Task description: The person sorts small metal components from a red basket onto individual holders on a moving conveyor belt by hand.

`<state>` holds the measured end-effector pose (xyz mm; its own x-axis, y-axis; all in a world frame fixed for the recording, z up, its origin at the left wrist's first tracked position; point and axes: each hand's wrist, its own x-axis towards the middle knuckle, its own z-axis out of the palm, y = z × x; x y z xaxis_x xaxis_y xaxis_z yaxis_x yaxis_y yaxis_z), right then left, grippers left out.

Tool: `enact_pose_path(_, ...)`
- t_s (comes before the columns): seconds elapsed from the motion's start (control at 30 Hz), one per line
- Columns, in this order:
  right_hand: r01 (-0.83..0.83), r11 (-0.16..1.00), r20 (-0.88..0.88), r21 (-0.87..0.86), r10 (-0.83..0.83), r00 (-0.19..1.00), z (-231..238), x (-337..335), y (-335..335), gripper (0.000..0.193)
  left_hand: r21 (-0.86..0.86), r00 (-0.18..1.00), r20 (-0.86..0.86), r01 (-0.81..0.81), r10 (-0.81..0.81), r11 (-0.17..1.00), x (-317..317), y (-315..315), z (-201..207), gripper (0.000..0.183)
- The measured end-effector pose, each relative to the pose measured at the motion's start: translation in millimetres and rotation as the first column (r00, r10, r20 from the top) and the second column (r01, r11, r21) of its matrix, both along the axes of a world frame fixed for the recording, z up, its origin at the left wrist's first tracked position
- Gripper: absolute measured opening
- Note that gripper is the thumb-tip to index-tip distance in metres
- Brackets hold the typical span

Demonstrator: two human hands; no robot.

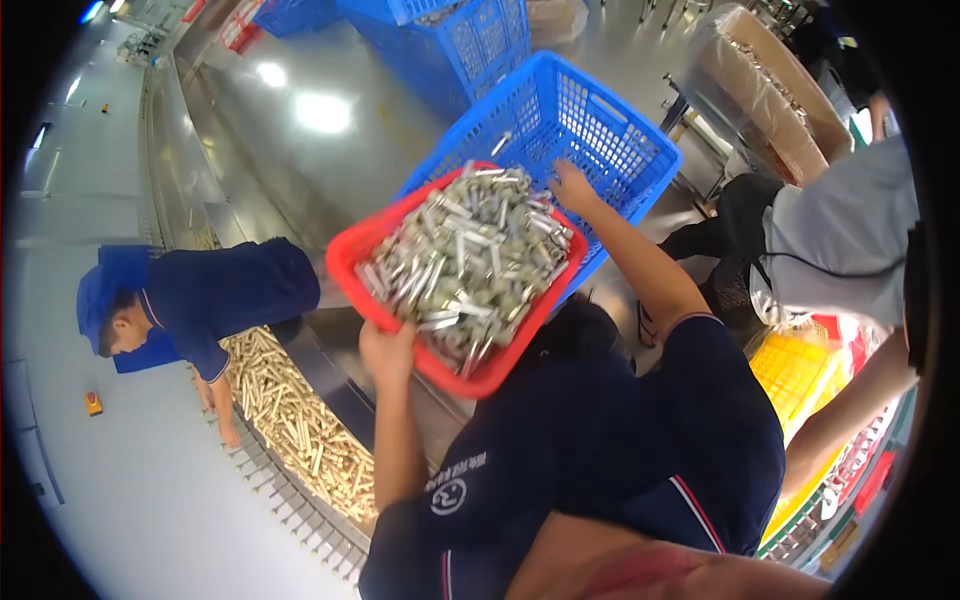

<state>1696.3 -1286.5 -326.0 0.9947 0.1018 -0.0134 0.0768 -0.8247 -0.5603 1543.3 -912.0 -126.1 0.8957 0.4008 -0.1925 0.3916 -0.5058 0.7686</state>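
Note:
A red plastic basin point(352, 285) is heaped with small silvery tube-shaped parts point(465, 265), some with dull greenish ends. My left hand point(388, 355) is closed on the basin's rim at its near left side. At the far right rim, my right hand point(572, 187) grips the same basin, its fingertips partly hidden. The basin is held over the near side of a blue perforated plastic crate point(625, 135). A loose silvery piece shows inside that crate near the basin's edge.
To the left a co-worker point(220, 295) in a blue cap reaches over a conveyor point(295, 415) covered with pale gold tubes. More blue crates point(455, 50) stand ahead. At right are a lined cardboard box point(770, 90), a person in grey point(840, 235) and a yellow crate point(790, 370).

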Motion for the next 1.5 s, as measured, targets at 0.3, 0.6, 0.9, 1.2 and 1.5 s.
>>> enact_pose_path(0.3, 0.168, 0.607, -0.452, 0.777, 0.352, 0.82, 135.3, 371.2, -190.0, 0.108, 0.241, 0.943, -0.202, 0.309, -0.264, 0.92, 571.8, -444.1, -77.8, 0.036)
enact_pose_path(0.6, 0.025, 0.716, -0.425, 0.698, 0.386, 0.819, 178.1, 566.5, -268.2, 0.044, 0.225, 0.923, 0.179, 0.298, -0.34, 0.928, 742.2, -418.9, -53.4, 0.042)
enact_pose_path(0.9, 0.271, 0.931, -0.708, 0.244, -0.02, 0.706, 191.1, 622.8, -351.7, 0.043, 0.352, 0.959, -0.24, 0.228, -0.148, 0.908, 674.8, -358.6, -108.0, 0.077)
enact_pose_path(1.2, 0.372, 0.928, -0.411, 0.025, -0.33, 0.85, 158.6, 662.1, -324.2, 0.042, -0.44, 0.99, -0.029, 0.114, -0.141, 0.891, 684.3, -404.1, -189.0, 0.06)
enact_pose_path(1.5, 0.207, 0.969, -0.454, -0.131, -0.245, 0.857, -44.5, 759.8, -202.5, 0.056, -0.681, 0.881, -0.333, -0.472, 0.337, 0.56, 684.9, -178.5, -616.9, 0.064)
